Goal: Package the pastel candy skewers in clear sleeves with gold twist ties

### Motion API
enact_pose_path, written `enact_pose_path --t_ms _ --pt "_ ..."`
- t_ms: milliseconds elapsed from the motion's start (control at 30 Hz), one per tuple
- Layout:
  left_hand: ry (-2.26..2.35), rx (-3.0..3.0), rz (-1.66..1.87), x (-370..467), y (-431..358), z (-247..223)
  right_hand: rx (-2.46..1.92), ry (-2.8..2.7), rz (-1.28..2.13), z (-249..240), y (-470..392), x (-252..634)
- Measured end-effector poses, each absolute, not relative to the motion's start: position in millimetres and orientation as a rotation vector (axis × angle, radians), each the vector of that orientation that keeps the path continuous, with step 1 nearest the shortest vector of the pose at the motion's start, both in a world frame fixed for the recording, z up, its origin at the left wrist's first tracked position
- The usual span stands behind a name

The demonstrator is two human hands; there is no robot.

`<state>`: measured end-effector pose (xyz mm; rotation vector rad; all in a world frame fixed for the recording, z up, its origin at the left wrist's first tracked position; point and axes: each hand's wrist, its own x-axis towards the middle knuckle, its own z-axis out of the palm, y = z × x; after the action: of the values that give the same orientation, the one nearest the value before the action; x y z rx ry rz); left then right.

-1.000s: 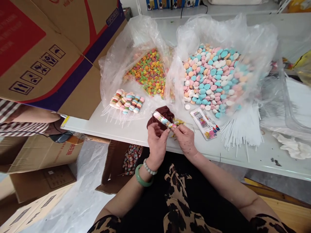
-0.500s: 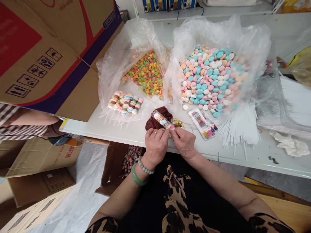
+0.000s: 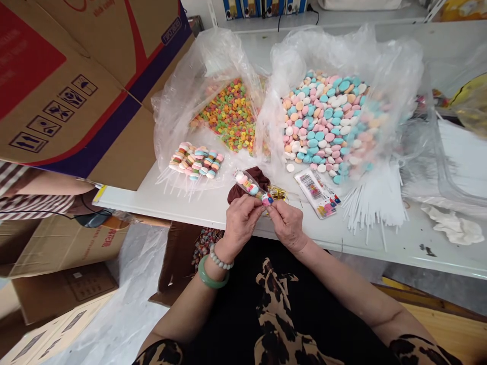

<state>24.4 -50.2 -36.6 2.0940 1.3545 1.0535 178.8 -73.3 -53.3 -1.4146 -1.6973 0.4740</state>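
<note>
Both hands pinch the lower end of a wrapped candy skewer [image 3: 249,186], a clear printed sleeve with pastel candies stacked inside. My left hand [image 3: 242,218] is closed on it from the left, and my right hand [image 3: 288,223] is closed on it from the right. The sleeve tilts up and to the left, over a dark brown cloth [image 3: 259,176]. Gold twist ties [image 3: 278,193] lie just beyond my right fingers. Printed flat sleeves [image 3: 315,193] rest to the right. Several unwrapped candy skewers [image 3: 196,161] on white sticks lie to the left.
A clear bag of ring-shaped candies [image 3: 232,116] and a bag of pastel candies [image 3: 323,121] stand behind my hands. White sticks [image 3: 376,203] and a crumpled tissue [image 3: 454,225] lie right. A large cardboard box [image 3: 114,61] fills the left; an open box [image 3: 177,263] sits below the table edge.
The wrapped candy skewer has turned in my fingers, and its printed lower end now shows. My left hand has shifted slightly, with its fingers now pinching nearer the sleeve's end.
</note>
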Motion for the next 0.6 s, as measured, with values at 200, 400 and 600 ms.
enact_pose_path --t_ms 200,400,600 --pt "1.512 2.291 1.090 27.9 -53.5 -34.0 -1.469 -1.604 0.699 -43.3 -73.7 175.5" --pt "1.592 2.450 1.079 30.2 -55.9 -29.2 -1.516 -1.652 0.666 -45.7 -76.0 174.0" --pt "1.612 2.608 1.023 31.4 -58.3 -28.1 -1.525 -1.613 0.680 -48.4 -76.9 173.3"
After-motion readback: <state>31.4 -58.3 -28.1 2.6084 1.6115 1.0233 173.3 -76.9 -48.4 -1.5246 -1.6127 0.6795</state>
